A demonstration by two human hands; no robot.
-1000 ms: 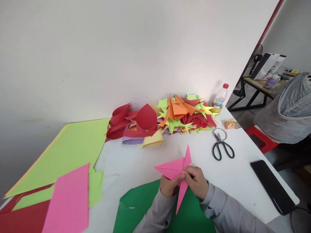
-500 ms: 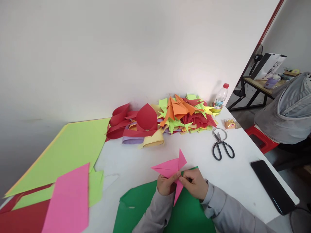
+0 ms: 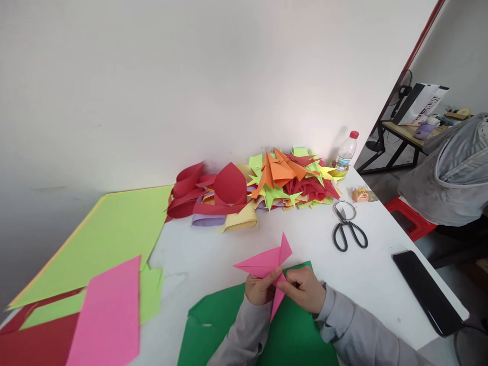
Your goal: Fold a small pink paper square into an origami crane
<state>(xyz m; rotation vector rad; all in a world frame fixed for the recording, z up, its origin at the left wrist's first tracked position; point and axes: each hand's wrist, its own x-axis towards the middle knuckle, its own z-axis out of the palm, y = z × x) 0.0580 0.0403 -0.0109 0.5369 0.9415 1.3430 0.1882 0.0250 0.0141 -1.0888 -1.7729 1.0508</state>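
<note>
A folded piece of pink paper (image 3: 263, 260) with several pointed ends is held up over a green sheet (image 3: 213, 315). My left hand (image 3: 261, 288) grips it from the lower left, thumb lying on top. On the right side, my right hand (image 3: 305, 290) has its thumb and curled fingers pinched at the paper's edge near the middle. One point sticks out to the left, one upward and one down between my wrists. The fingers under the paper are hidden.
Folded paper shapes (image 3: 282, 175) are heaped against the wall. Scissors (image 3: 345, 223), a phone (image 3: 427, 292), a wrapped snack (image 3: 360, 194) and a bottle (image 3: 346, 151) lie or stand to the right. Coloured sheets (image 3: 110, 234) cover the left. A person in grey (image 3: 450, 178) sits beyond the table.
The folded pink paper has shifted slightly left and turned a little. My right thumb has moved slightly on the paper; both hands keep their grip.
</note>
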